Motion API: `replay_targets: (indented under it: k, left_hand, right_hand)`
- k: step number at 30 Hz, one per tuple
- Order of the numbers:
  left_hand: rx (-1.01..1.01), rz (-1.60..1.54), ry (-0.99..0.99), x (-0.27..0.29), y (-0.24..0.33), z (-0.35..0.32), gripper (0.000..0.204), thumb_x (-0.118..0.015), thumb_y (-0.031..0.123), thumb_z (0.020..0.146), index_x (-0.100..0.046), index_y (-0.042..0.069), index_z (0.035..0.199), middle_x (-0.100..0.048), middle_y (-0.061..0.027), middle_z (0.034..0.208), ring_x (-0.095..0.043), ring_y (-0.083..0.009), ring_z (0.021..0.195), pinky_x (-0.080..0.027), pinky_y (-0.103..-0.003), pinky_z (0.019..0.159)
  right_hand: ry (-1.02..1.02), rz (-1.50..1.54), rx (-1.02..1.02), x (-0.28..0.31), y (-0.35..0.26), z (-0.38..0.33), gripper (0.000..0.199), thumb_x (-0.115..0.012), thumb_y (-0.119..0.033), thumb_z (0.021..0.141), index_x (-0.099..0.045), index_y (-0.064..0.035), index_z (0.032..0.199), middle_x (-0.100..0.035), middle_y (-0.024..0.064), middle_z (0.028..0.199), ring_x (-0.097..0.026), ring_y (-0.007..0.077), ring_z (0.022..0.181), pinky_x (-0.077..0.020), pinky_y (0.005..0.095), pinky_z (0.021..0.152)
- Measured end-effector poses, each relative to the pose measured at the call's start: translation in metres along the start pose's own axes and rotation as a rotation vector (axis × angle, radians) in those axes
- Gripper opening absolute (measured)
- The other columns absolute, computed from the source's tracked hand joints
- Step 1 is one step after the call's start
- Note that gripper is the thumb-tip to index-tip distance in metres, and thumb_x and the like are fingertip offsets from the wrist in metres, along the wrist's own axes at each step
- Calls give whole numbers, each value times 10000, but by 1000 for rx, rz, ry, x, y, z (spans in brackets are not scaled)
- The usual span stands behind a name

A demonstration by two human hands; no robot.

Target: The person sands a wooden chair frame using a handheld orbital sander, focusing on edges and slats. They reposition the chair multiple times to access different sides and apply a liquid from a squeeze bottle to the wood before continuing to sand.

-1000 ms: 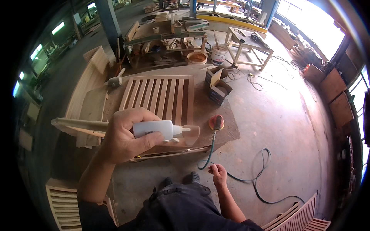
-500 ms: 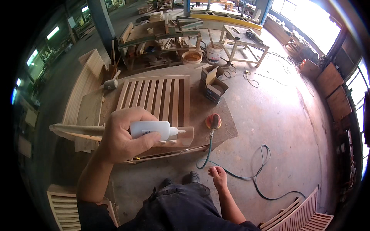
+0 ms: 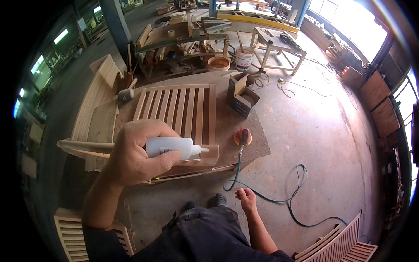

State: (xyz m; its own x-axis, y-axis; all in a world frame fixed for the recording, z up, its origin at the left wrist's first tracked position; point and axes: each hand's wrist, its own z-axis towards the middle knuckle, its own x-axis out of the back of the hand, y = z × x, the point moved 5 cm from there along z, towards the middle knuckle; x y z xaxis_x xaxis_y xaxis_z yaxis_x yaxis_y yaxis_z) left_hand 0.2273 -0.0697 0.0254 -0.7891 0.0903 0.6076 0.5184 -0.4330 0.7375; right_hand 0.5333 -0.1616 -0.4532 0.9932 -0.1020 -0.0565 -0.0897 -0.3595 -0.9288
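My left hand (image 3: 142, 153) is wrapped round a white plastic squeeze bottle (image 3: 170, 147), held sideways with its narrow nozzle pointing right. Behind it, a slatted wooden panel (image 3: 211, 109) lies on the worktable (image 3: 255, 148); the hand and bottle hide its near left part. Low beside my right leg hangs my right hand (image 3: 247, 201), its fingers curled together; whether anything is in them I cannot make out. A round red sander (image 3: 242, 137) rests on the table, right of the panel, with a green hose (image 3: 238, 168) running down to the floor.
An opened cardboard box (image 3: 242, 98) stands on the table beyond the sander. A mallet (image 3: 126, 94) lies left of the panel. Buckets (image 3: 243, 60) and a wooden stand (image 3: 279, 46) are farther back. Slatted wooden pieces (image 3: 72, 238) stand at lower left and lower right.
My left hand and the bottle have shifted very slightly left. The right hand has stayed in place, and the things on the table have not moved.
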Motion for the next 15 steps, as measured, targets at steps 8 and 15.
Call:
replay_targets:
  k: [8,15]
  left_hand:
    - [-7,78,-23,2,12,5,193,-804,169,776,-759,28,900,-721,-69,797,-662,-156,688,-503,-306,633]
    - [-47,136,-49,2,17,10,182,-801,159,778,-761,30,900,-729,-78,797,-678,-167,692,-517,-316,641]
  right_hand:
    - [-4,9,-7,1,4,-1,237,-621,-234,1076,-692,-11,1045,-747,68,965,-697,150,816,-560,292,773]
    - [-11,9,-33,3,4,-5,251,-617,-247,1079,-690,-10,1042,-746,66,965,-696,152,815,-558,300,774]
